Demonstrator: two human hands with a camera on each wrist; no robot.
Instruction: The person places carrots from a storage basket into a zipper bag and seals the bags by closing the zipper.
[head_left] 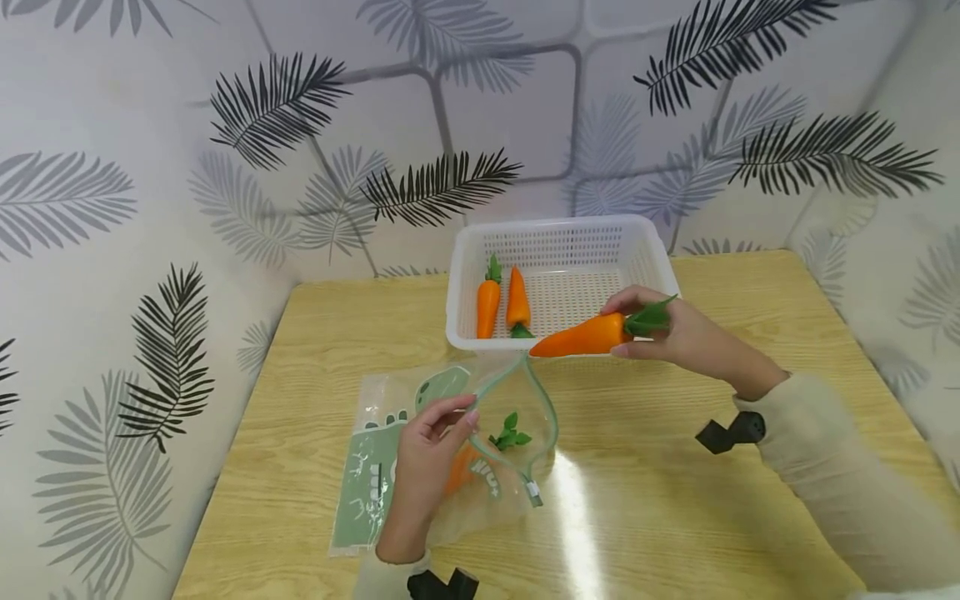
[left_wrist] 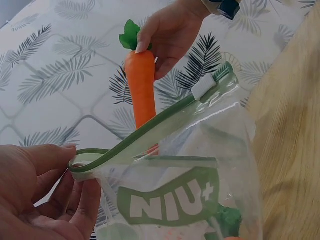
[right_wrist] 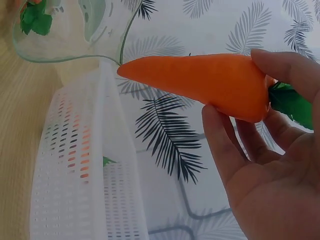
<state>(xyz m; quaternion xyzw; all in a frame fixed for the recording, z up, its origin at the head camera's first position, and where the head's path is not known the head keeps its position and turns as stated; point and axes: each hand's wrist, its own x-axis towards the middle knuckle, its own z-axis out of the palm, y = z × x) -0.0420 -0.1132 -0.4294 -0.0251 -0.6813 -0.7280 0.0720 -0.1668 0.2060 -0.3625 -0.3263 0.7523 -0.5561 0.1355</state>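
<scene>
My right hand (head_left: 660,333) grips an orange toy carrot (head_left: 581,337) near its leafy green top, the tip pointing left at the mouth of a clear zip bag (head_left: 517,487). My left hand (head_left: 431,454) pinches the bag's green-edged rim, and the mouth gapes wide. Inside the bag lies another carrot (head_left: 459,468), its green leaves (head_left: 510,435) showing through the opening. In the left wrist view, the held carrot (left_wrist: 141,87) hangs tip down behind the rim, near the white slider (left_wrist: 203,87). The right wrist view shows fingers and thumb around the carrot's thick end (right_wrist: 240,85).
Behind the bag stands a white perforated basket (head_left: 562,229) with two carrots, one leaf-up (head_left: 488,308) and one leaf-down (head_left: 517,300). Everything rests on a wooden table (head_left: 637,517) against a leaf-patterned wall covering (head_left: 517,117).
</scene>
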